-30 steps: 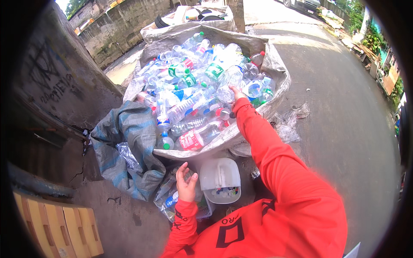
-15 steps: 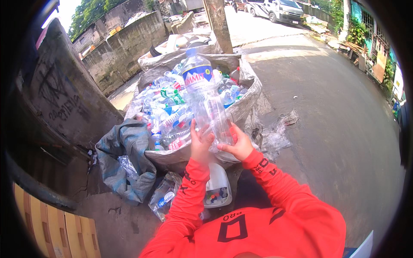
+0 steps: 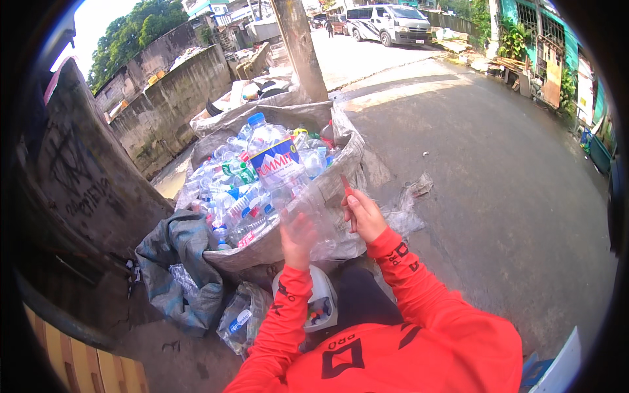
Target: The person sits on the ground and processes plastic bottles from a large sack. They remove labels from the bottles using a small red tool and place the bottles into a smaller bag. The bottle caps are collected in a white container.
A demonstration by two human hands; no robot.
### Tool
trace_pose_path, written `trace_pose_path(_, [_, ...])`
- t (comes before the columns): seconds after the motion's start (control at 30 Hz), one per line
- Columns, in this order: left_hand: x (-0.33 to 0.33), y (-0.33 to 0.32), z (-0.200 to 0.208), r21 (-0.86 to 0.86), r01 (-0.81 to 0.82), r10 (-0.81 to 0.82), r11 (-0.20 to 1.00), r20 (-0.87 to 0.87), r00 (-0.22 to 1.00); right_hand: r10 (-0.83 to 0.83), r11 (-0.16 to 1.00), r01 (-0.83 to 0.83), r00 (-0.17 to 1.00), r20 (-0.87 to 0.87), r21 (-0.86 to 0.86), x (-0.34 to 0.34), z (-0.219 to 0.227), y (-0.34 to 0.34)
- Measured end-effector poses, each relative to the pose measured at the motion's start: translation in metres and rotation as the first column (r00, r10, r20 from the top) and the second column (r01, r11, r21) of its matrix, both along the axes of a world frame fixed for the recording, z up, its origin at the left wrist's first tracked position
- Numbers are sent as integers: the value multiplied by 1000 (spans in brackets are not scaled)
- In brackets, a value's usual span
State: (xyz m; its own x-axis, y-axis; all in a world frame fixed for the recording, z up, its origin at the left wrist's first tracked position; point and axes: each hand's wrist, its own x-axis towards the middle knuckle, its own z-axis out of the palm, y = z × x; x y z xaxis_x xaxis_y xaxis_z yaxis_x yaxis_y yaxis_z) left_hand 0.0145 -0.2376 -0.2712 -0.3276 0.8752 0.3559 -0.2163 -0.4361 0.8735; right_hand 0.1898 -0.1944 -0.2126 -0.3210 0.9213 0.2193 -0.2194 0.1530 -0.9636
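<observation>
Grey-blue woven sack: slumped on the ground (image 3: 180, 278), between 8 and 9 o'clock from the left hand.
Clear plastic bag: on the ground (image 3: 246, 318) at 7 o'clock, with a blue label showing inside.
Large pale woven sack: ahead of the person (image 3: 239, 259), filled with a heap of clear bottles (image 3: 244, 173) with green, blue and red labels.
Big clear plastic bottle: blue cap, blue-and-white label (image 3: 280, 175); raised in front of the heap, its long axis running from cap at 11 o'clock to base at 5.
Left hand: fingers wrapped about the bottle's lower body (image 3: 298, 236), making it the nearer hand; fingertips blurred.
Whitish translucent tub: below the bottle (image 3: 325, 285), small coloured pieces inside.
Slim red tool: upright above the right fingers (image 3: 346, 186), tip toward 11 o'clock, nearly parallel to the bottle; exact kind unclear.
Right hand: thumb and fingers clenched on the tool (image 3: 362, 215); the bottle's lower body lies near, at about 9 o'clock, seemingly untouched by it.
</observation>
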Motion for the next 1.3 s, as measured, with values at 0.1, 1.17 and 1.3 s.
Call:
trace_pose_path(0.1, [12, -11, 1, -11, -69, 68, 998, -56, 996, -8, 998, 18, 986, -165, 61, -10, 21, -4])
trace_pose_path(1.17, [35, -54, 2, 73, -195, 205, 978, -174, 963, -511, 627, 159, 823, 249, 762, -11, 23, -54])
trace_pose_path(1.3, [17, -68, 14, -67, -206, 201, 976, -77, 977, -312, 759, 64, 909, 276, 648, -2, 7, -59])
